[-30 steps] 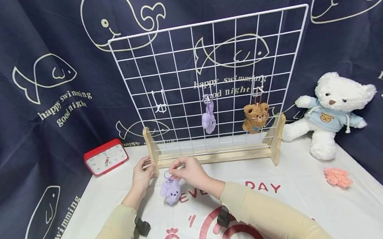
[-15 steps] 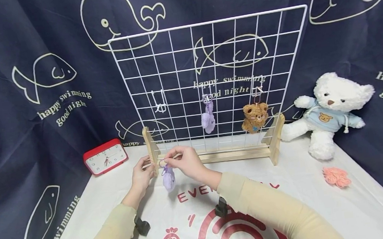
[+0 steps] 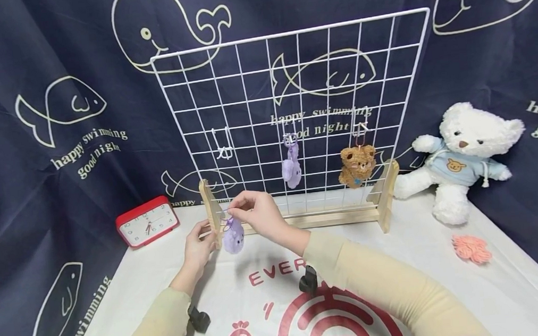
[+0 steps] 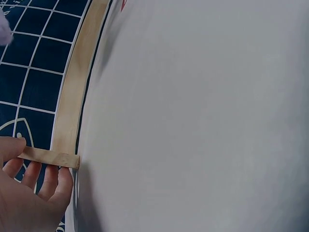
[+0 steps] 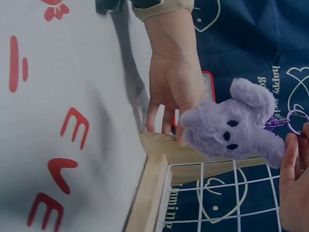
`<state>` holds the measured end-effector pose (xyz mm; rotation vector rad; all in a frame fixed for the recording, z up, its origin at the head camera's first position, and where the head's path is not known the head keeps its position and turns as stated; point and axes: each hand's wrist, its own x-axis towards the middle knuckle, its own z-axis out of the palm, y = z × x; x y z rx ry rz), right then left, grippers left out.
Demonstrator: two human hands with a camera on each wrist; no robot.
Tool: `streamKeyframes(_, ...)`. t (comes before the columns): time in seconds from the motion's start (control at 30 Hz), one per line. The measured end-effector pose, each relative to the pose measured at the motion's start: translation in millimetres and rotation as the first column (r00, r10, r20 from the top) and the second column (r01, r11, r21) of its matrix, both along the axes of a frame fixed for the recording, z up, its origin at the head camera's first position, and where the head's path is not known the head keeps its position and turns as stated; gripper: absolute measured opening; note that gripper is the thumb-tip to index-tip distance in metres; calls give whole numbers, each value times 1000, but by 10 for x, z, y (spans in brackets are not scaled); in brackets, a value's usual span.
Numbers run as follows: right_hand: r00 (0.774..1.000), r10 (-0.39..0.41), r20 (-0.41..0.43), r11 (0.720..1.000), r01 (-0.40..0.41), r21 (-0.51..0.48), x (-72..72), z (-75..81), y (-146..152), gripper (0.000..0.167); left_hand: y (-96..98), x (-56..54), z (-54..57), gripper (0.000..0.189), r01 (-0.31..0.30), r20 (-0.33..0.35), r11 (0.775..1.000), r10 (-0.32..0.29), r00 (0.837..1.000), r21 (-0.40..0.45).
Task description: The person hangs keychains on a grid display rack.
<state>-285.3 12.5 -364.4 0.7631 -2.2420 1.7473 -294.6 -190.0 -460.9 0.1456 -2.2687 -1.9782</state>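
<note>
My right hand [image 3: 259, 214] pinches the ring of a fluffy purple plush keychain [image 3: 233, 239], which dangles in front of the rack's left post. In the right wrist view its purple metal ring [image 5: 297, 121] sits between thumb and fingers, and the plush's dark eyes and nose show. My left hand [image 3: 199, 246] grips the left wooden upright [image 3: 210, 210] of the white wire grid rack [image 3: 256, 102], thumb on one side and fingers on the other, as the left wrist view shows. On the grid's left part hangs a white hook [image 3: 224, 151] bearing nothing.
A second purple plush keychain [image 3: 291, 168] and a brown bear keychain [image 3: 358, 165] hang from the grid. A red clock [image 3: 147, 221] stands left of the rack. To the right are a white teddy bear [image 3: 460, 162] and a coral yarn-like bundle [image 3: 471, 249].
My right hand has lifted the purple plush keychain upward and slightly left, and the plush has swung and turned on its ring. The left hand stays on the upright.
</note>
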Motion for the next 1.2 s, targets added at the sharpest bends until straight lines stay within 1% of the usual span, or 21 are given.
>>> streamKeyframes(0.07, 1000, -5, -4, 1000, 5, -9, -11, 38, 1, 5, -5, -1, -16, 42, 1, -5, 1000, -1, 1000, -1)
streamKeyframes(0.13, 1000, -11, -8, 1000, 11, -17, -17, 87, 2, 4, -23, -32, -84, 42, -6, -12, 1000, 6, 1000, -6)
streamKeyframes(0.17, 1000, -10, -9, 1000, 9, -26, -22, 110, 1, 4, -23, -34, -88, 42, -7, -11, 1000, 7, 1000, -5)
streamKeyframes(0.23, 1000, -7, -11, 999, 6, -43, -30, 159, 0, 4, -40, -72, -165, 42, -14, -22, 1000, 13, 1000, -8)
streamKeyframes(0.27, 1000, -5, -10, 999, 4, -53, -32, 183, -1, 4, -41, -82, -182, 42, -19, -24, 1000, 18, 1000, -11)
streamKeyframes(0.37, 1000, 12, -1, 995, -12, -101, -44, 251, -13, 5, -41, -96, -204, 42, -26, -23, 1000, 26, 999, -17)
streamKeyframes(0.4, 1000, 16, 6, 993, -15, -119, -48, 274, -19, 5, -54, -113, -243, 41, -30, -31, 999, 29, 999, -19)
streamKeyframes(0.5, 999, 32, 25, 985, -27, -172, -49, 350, -36, 5, -59, -117, -241, 40, -28, -34, 999, 28, 999, -19)
streamKeyframes(0.57, 999, 37, 33, 982, -31, -188, -51, 389, -44, 4, -62, -117, -238, 40, -29, -36, 999, 28, 999, -20)
streamKeyframes(0.67, 999, 35, 29, 982, -29, -187, -64, 425, -48, 4, -63, -122, -238, 40, -28, -35, 999, 27, 999, -25)
streamKeyframes(0.77, 1000, 16, 4, 986, -15, -167, -87, 456, -48, 3, -66, -123, -241, 40, -32, -27, 999, 31, 999, -25)
streamKeyframes(0.87, 1000, 8, -17, 986, -11, -166, -100, 505, -43, 3, -65, -118, -235, 40, -33, -23, 999, 33, 999, -27)
streamKeyframes(1.03, 1000, 26, 7, 977, -24, -210, -117, 580, -39, 4, -59, -111, -223, 40, -31, -26, 999, 31, 999, -21)
streamKeyframes(1.2, 1000, 7, 0, 975, -7, -220, -136, 635, -46, 3, -53, -108, -223, 39, -30, -29, 1000, 30, 999, -8)
